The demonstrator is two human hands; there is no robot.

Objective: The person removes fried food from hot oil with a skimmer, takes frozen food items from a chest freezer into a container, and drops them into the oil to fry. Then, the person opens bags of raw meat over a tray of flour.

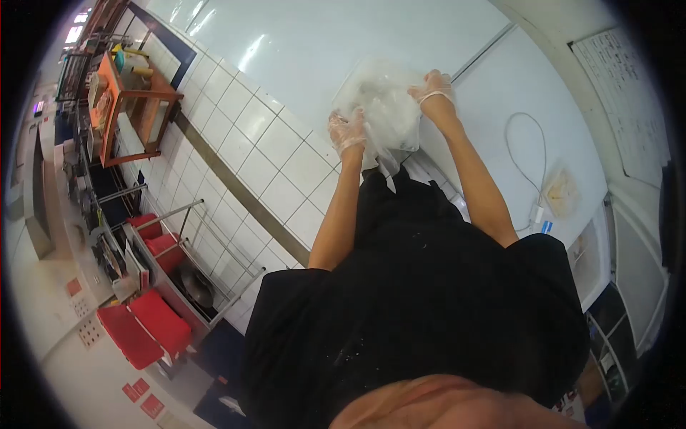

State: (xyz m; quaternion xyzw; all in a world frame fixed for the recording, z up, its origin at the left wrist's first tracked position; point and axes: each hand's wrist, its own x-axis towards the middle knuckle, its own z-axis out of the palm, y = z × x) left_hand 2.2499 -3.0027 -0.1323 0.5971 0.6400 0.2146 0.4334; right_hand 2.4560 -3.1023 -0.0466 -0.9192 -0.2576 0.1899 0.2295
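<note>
Nearest of all, a blurred patch of bare skin (443, 404) is cut off by the bottom edge, and beyond it a black shirt (421, 307) is spread across the view. Now the hands: clear gloves are already on both. The edge of a cloudy plastic bag (389, 100) is gripped in the curled fingers of the left hand (346, 130), and its opposite side is pinched by the right hand (434, 91). So the bag is held up between them, over the near edge of a white surface (572, 136). Gloving looks done and the bag taken up; no knot or seal can be made out on it, so its finishing seems left. Its contents are masked by glare and folds, the fingertips blurred by plastic. To the right, a cable (511, 118) is looped near a small packet (563, 193), its filling unclear. Farther off, a metal trolley (229, 264) and an orange table (136, 93) are bent by the lens, and the writing on a whiteboard (622, 107) is left unreadable.
</note>
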